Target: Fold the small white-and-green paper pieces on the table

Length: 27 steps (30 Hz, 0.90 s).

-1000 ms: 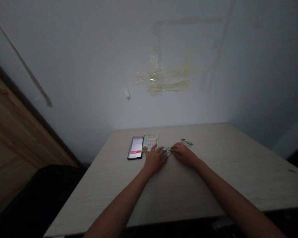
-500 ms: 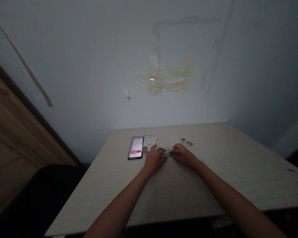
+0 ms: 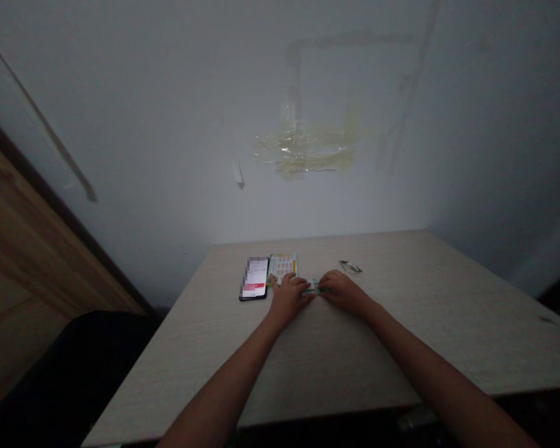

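Observation:
A small piece of printed green-and-white paper lies on the table between my two hands. My left hand rests with its fingers spread, the right-hand ones pressing on the paper's left part and the thumb reaching the edge of a printed booklet. The fingers of my right hand are bent together at the paper's right end, pinching it; part of the paper is hidden under them. Left of the booklet lies a phone with its screen lit.
A small folded scrap lies behind my right hand on the pale wooden table. The wall with a patch of clear tape stands at the far edge. A dark chair-like shape is at the left.
My right hand's fingers have shifted slightly along the paper's right end, lifting a little and closing again on it. My left hand, the phone and the booklet stay in place.

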### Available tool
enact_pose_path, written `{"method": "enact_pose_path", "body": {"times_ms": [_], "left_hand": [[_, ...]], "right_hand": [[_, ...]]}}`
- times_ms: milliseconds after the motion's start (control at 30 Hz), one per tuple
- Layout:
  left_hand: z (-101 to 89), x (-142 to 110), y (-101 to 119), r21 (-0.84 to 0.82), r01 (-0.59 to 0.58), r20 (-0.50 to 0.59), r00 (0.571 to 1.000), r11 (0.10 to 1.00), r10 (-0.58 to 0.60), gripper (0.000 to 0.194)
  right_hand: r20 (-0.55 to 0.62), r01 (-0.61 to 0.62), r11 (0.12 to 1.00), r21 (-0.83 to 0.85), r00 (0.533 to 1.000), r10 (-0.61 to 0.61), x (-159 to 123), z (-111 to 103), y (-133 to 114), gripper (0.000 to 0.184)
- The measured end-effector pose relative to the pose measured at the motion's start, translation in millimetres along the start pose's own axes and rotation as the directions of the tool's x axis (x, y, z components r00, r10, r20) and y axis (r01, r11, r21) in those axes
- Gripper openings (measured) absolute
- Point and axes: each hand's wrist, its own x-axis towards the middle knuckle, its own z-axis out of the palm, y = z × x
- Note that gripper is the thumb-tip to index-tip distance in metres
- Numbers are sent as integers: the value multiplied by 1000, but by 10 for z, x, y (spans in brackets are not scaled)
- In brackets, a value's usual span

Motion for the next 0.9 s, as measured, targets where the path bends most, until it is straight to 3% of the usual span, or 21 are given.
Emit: {"method": "enact_pose_path", "body": {"times_ms": [400, 900], "left_hand": [[-15, 7, 7, -31, -12, -32, 999, 999, 11, 23], [-54, 46, 18, 39, -83, 10, 997, 996, 83, 21]], "right_hand": [[6, 4, 1000, 0, 1000, -4, -18, -12, 26, 17], [10, -18, 1000, 24, 1000, 17, -21, 22, 87, 15]]}}
